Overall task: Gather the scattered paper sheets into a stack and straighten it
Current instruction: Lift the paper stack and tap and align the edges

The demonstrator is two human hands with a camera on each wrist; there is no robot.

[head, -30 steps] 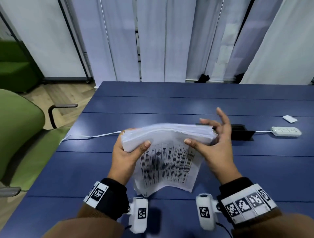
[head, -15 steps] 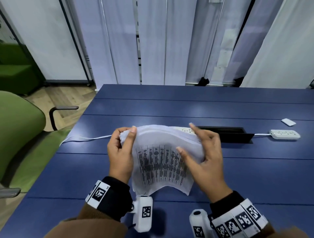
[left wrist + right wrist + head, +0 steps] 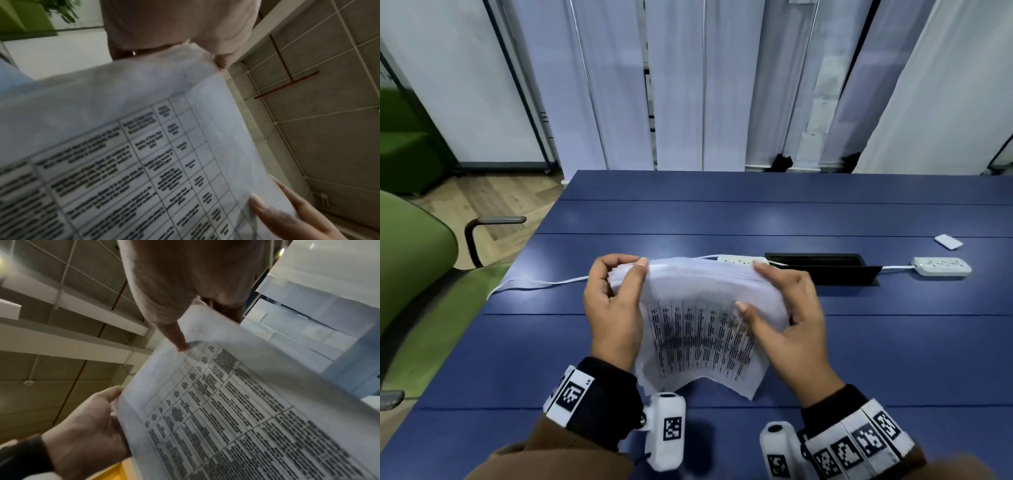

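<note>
A thick stack of paper sheets (image 3: 702, 329), printed with a table, stands on edge above the blue table (image 3: 893, 359) and bows in the middle. My left hand (image 3: 616, 294) grips its left edge, thumb on the near side, fingers curled over the top corner. My right hand (image 3: 787, 315) holds the right edge, thumb pressed on the printed face, fingers wrapped over the top. The left wrist view shows the printed sheet (image 3: 144, 154) close up, with the other hand's fingers at its edge. In the right wrist view the same sheet (image 3: 236, 410) fills the lower right.
A white power strip (image 3: 941, 266) and a small white card (image 3: 948, 241) lie at the far right. A black cable slot (image 3: 822, 269) sits behind the stack, with a second strip and white cable (image 3: 541, 283) running left. A green chair (image 3: 410, 274) stands at the table's left.
The stack has been tipped from lying bowed to standing more upright. My left thumb has moved up over the top corner, and my right fingers have closed over the top right edge.
</note>
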